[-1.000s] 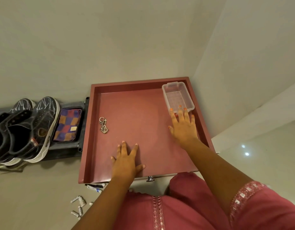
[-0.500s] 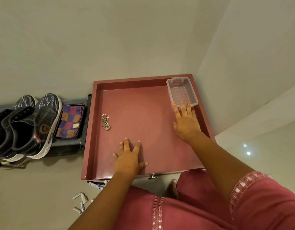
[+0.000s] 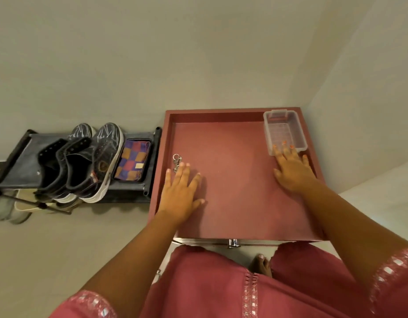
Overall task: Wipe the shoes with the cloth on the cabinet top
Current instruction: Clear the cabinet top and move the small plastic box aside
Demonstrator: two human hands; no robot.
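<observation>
Two dark sneakers point(image 3: 83, 161) with white soles stand side by side on a low black rack point(image 3: 17, 161) at the left. A folded checkered cloth point(image 3: 132, 162) in purple, orange and red lies on the rack just right of them. My left hand point(image 3: 181, 191) rests flat, fingers spread, on the red cabinet top point(image 3: 233, 180) near its left edge. On the right side of that top my right hand point(image 3: 292, 167) lies flat, its fingertips at the near end of a clear plastic bin point(image 3: 283, 131). Neither hand holds anything.
A small metal keyring point(image 3: 176, 162) lies on the cabinet top just beyond my left fingertips. The cabinet top has a raised rim and sits in a wall corner. More pale shoes point(image 3: 12, 207) sit on the rack's lower level. A bare foot point(image 3: 260, 263) shows below the cabinet.
My left hand has slid left and forward across the cabinet top, up to the keyring. The view has swung left, showing more of the rack. My right hand stays by the bin.
</observation>
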